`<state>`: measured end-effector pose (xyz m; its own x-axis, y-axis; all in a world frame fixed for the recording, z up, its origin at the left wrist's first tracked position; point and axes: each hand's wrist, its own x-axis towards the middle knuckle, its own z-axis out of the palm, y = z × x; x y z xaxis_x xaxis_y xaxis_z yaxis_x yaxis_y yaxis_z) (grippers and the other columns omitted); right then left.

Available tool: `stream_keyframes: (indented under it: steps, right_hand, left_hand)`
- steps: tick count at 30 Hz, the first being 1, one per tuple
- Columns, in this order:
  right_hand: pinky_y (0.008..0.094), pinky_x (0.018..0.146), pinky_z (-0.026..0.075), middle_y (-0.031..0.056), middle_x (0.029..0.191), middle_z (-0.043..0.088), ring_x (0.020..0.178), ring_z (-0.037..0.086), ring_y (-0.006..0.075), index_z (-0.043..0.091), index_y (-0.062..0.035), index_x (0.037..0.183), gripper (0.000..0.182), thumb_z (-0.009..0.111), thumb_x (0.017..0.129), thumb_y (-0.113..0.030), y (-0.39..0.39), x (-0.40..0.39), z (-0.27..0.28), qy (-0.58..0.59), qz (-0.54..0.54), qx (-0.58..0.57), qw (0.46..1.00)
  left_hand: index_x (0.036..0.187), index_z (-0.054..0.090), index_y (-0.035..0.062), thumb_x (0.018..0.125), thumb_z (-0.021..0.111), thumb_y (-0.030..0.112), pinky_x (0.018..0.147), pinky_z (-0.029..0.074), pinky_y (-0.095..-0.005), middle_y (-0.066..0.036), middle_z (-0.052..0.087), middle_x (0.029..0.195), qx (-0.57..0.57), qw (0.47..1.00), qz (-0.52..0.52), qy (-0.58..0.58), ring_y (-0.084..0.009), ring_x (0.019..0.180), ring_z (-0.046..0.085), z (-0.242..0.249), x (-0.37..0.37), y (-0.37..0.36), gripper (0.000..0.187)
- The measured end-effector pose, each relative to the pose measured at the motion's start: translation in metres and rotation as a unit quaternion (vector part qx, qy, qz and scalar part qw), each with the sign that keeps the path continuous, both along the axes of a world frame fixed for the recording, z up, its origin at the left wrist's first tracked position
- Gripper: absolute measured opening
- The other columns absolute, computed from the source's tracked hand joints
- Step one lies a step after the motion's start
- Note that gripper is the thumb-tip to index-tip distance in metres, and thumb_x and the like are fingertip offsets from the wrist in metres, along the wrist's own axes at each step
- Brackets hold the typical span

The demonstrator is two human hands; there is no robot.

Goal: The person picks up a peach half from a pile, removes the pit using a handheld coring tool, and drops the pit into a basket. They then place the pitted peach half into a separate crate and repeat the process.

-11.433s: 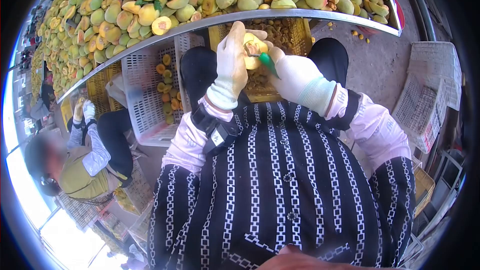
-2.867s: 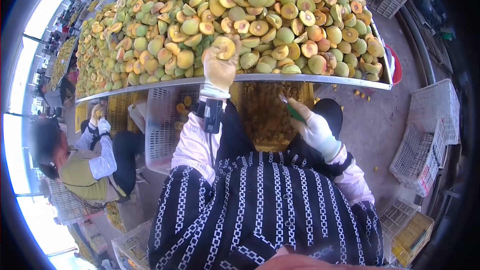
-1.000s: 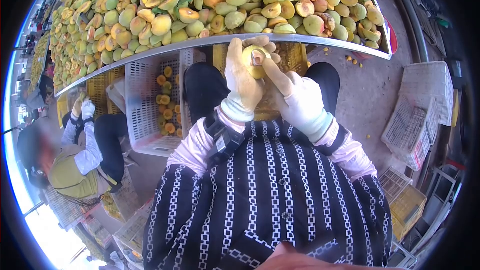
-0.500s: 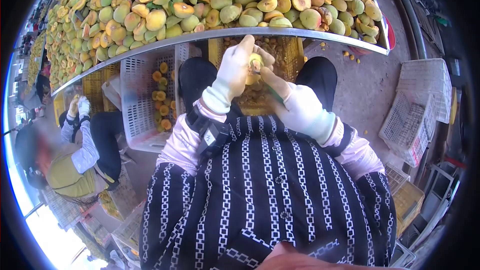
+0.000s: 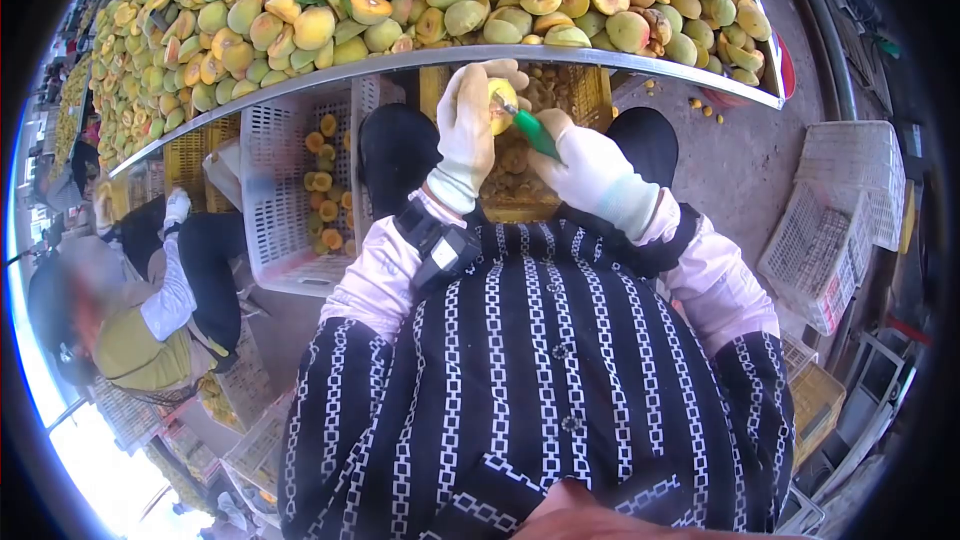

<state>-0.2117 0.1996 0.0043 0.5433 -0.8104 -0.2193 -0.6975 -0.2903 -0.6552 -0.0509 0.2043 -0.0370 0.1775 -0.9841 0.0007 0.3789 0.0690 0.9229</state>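
My left hand point(image 5: 466, 135), in a white glove with tan-stained fingers, is closed around a yellow peach half point(image 5: 496, 100), cut face toward my right hand. My right hand point(image 5: 592, 168), gloved too, grips the green handle of a pitting tool point(image 5: 538, 135). The tool's metal shaft reaches the cut face; its tip's shape is hidden. Both hands are between my knees, over a yellow crate point(image 5: 598, 90) with brownish bits in it. Just beyond lies a large heap of peaches point(image 5: 400, 25), many halved, behind a metal table edge point(image 5: 330, 76).
A white crate point(image 5: 268, 210) holding peach halves point(image 5: 326, 185) stands beside my left knee. Farther left sits a co-worker point(image 5: 150, 340) in gloves. White crates point(image 5: 845, 170) stand on the floor at right, and a few fruit pieces lie near the table.
My left hand has turned and shifted slightly left, showing the peach's cut face. The right hand has drawn back a little, so the green handle shows clearly. The co-worker's hands have moved apart and down.
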Motion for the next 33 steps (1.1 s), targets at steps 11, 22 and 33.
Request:
stream_keyframes:
  steps: [11,22,33]
  right_hand:
    - [0.0417,0.052,0.051,0.0201,0.065,0.060,0.057,0.064,0.0352,0.046,0.0025,0.103,0.030,0.061,0.083,-0.015,0.008,0.008,-0.002,-0.055,0.016,-0.006,0.998]
    - [0.0338,0.047,0.051,0.0134,0.071,0.061,0.051,0.062,0.0244,0.047,0.0064,0.104,0.034,0.061,0.083,-0.017,-0.014,0.018,0.026,-0.034,0.039,0.248,0.967]
    - [0.0253,0.039,0.040,0.0009,0.058,0.053,0.042,0.053,0.0137,0.054,-0.0043,0.092,0.022,0.057,0.092,-0.026,-0.027,-0.002,-0.004,-0.238,-0.084,0.481,0.840]
  left_hand:
    - [0.101,0.060,-0.0031,0.102,0.037,0.039,0.072,0.055,-0.0332,-0.013,0.066,0.093,0.096,0.992,0.068,0.047,-0.0229,0.081,0.066,0.005,-0.012,-0.004,0.048]
    - [0.102,0.058,-0.0026,0.102,0.038,0.036,0.071,0.056,-0.0335,-0.014,0.066,0.094,0.212,0.970,-0.067,0.095,-0.0214,0.079,0.066,0.005,0.013,-0.010,0.044]
    - [0.109,0.059,0.0017,0.099,0.038,0.051,0.057,0.052,-0.0285,-0.014,0.068,0.093,0.125,0.977,0.102,0.140,-0.0244,0.066,0.066,-0.025,0.015,-0.028,0.055]
